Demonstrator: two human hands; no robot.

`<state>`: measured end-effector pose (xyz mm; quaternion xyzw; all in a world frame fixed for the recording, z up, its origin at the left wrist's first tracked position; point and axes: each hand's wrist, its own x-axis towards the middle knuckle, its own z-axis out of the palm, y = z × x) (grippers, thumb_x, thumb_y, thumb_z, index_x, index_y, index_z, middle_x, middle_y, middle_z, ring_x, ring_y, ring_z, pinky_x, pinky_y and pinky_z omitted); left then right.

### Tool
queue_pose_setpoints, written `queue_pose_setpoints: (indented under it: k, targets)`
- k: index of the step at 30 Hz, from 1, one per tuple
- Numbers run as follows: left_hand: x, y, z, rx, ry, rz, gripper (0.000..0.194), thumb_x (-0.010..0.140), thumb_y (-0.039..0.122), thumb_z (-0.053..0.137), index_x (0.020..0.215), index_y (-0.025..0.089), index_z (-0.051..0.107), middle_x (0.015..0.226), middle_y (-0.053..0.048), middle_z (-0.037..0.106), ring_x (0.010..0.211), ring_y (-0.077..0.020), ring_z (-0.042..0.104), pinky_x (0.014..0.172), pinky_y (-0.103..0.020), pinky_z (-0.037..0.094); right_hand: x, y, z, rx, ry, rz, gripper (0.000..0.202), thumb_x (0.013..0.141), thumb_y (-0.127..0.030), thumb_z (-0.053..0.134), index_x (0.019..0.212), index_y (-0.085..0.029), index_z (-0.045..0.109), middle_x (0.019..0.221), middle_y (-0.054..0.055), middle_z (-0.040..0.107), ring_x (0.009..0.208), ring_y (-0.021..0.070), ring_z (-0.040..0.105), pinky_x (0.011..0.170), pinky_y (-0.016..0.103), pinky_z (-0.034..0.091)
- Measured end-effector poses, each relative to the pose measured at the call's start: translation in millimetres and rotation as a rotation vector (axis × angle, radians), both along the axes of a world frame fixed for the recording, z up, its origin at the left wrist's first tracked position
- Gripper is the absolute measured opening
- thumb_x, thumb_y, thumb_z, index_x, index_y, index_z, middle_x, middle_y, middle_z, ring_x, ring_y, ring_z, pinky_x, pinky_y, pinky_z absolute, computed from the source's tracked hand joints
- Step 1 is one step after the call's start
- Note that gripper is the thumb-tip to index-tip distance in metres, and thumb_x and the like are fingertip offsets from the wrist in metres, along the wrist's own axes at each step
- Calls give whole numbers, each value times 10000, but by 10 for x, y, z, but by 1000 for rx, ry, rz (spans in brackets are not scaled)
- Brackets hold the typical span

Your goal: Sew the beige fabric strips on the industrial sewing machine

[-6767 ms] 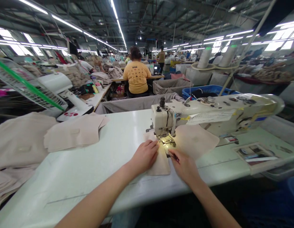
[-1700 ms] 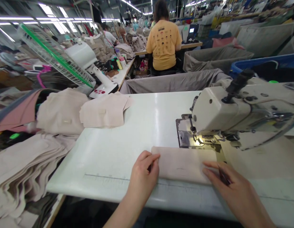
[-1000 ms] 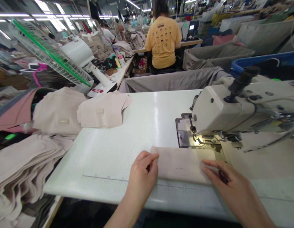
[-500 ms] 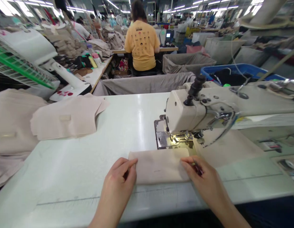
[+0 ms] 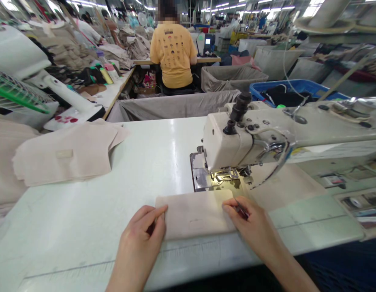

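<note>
A folded beige fabric piece (image 5: pixel 194 213) lies flat on the white table (image 5: pixel 151 162), just in front of the sewing machine (image 5: pixel 267 138) and its lit presser foot (image 5: pixel 226 176). My left hand (image 5: pixel 142 239) pinches the piece's left end. At the right end rests my right hand (image 5: pixel 255 227), pressing down with the fingers while a thin dark tool (image 5: pixel 241 209) sits between them.
A stack of beige cut pieces (image 5: pixel 66 154) lies at the table's left, with more beyond the left edge. A white fan base (image 5: pixel 66 109) stands behind it. A person in a yellow shirt (image 5: pixel 174 52) sits at the table ahead. Grey fabric bins and a blue crate (image 5: pixel 297 87) stand behind the machine.
Seconds ago my hands held the fabric under the needle; since then it has lain folded in front of the machine. In the last second my hands stay on its ends while the view shifts.
</note>
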<state>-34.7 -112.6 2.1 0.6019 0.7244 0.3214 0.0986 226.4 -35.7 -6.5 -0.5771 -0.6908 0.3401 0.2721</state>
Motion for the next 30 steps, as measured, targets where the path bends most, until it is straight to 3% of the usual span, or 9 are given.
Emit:
queue_pose_setpoints:
  k: [4, 8, 12, 14, 18, 22, 24, 26, 30]
  targets:
    - [20, -4, -7, -2, 34, -23, 279, 923, 317, 508, 937, 212, 766, 810, -22, 683, 664, -155, 675, 595, -257, 573, -13, 0, 8, 28, -75, 29, 243, 904, -348, 523, 809, -228, 712, 736, -3, 686, 631, 161, 604, 609, 263, 487]
    - [80, -20, 3, 23, 180, -35, 314, 958, 316, 458, 971, 183, 742, 858, -66, 670, 685, -190, 661, 620, -324, 588, 22, -31, 35, 173, -236, 107, 233, 937, -308, 507, 837, -241, 707, 765, 13, 645, 646, 170, 618, 605, 280, 496]
    - [33, -11, 7, 124, 460, -107, 247, 944, 264, 501, 977, 189, 734, 1202, -152, 663, 1101, -337, 616, 881, -516, 572, 141, -40, 34, 409, -367, 258, 173, 905, -185, 542, 939, -249, 700, 1051, 78, 670, 872, 212, 674, 677, 294, 539]
    - [-50, 54, 7, 142, 530, -218, 232, 938, 206, 502, 987, 205, 728, 1278, -132, 651, 1209, -339, 564, 970, -531, 535, 200, -21, 26, 482, -400, 301, 127, 916, -192, 566, 960, -233, 678, 1207, 103, 656, 1009, 240, 669, 743, 312, 553]
    - [-153, 370, 93, -27, 566, -411, 272, 917, 116, 458, 995, 173, 713, 1055, -118, 713, 945, -254, 659, 859, -421, 577, 202, 2, 26, 499, -438, 353, 96, 954, -269, 594, 1006, -209, 647, 1133, 93, 701, 937, 219, 692, 725, 300, 551]
    - [44, 816, 258, -259, 620, -330, 256, 979, 309, 496, 999, 130, 677, 1010, -162, 701, 957, -310, 677, 866, -465, 546, 48, -79, 34, 496, -448, 356, 146, 910, -251, 666, 1048, -204, 652, 1104, 87, 703, 904, 226, 696, 710, 314, 558]
    - [187, 1028, 273, -224, 604, -311, 413, 956, 449, 555, 1205, 123, 603, 1205, -210, 650, 1143, -362, 616, 959, -531, 492, -33, -140, 25, 501, -441, 338, 188, 896, -225, 673, 1082, -211, 650, 1155, 94, 690, 933, 233, 696, 712, 316, 564]
    - [280, 1222, 231, -210, 599, -411, 521, 949, 503, 553, 1336, 156, 520, 1446, -218, 506, 1365, -380, 447, 1079, -595, 379, -91, -186, 5, 499, -425, 308, 198, 895, -209, 660, 1092, -220, 644, 1187, 95, 681, 967, 235, 694, 713, 309, 567]
    - [280, 1522, 123, -187, 561, -614, 451, 1001, 449, 457, 1392, 227, 497, 1469, -143, 503, 1411, -325, 397, 1164, -586, 257, -133, -206, -34, 500, -400, 293, 197, 896, -196, 632, 1093, -207, 627, 1169, 95, 692, 984, 239, 692, 724, 314, 575]
